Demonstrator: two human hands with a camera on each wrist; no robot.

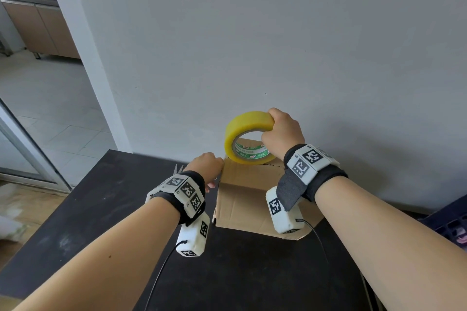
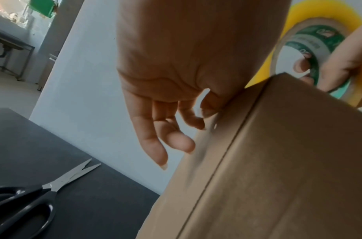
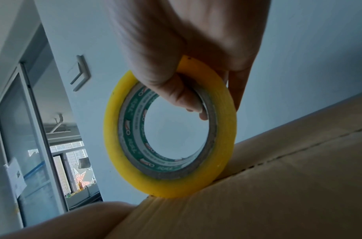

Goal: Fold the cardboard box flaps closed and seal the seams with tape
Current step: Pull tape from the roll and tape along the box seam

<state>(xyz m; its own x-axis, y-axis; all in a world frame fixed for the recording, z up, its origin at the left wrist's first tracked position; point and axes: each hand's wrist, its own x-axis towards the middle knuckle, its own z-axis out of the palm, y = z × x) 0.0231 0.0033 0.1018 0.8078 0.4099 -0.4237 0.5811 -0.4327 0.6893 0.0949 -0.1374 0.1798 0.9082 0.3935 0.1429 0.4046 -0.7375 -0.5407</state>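
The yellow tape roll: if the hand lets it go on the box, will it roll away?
Probably: the tape roll stands on its round edge on the cardboard box, steadied only by the right hand. Its rigid core should resist squeezing.

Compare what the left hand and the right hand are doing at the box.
The right hand grips the yellow tape roll, fingers through its core; the left hand holds no tool and presses its thumb on the cardboard box at the upper left edge. Right hand sits higher. Both work at the box's top.
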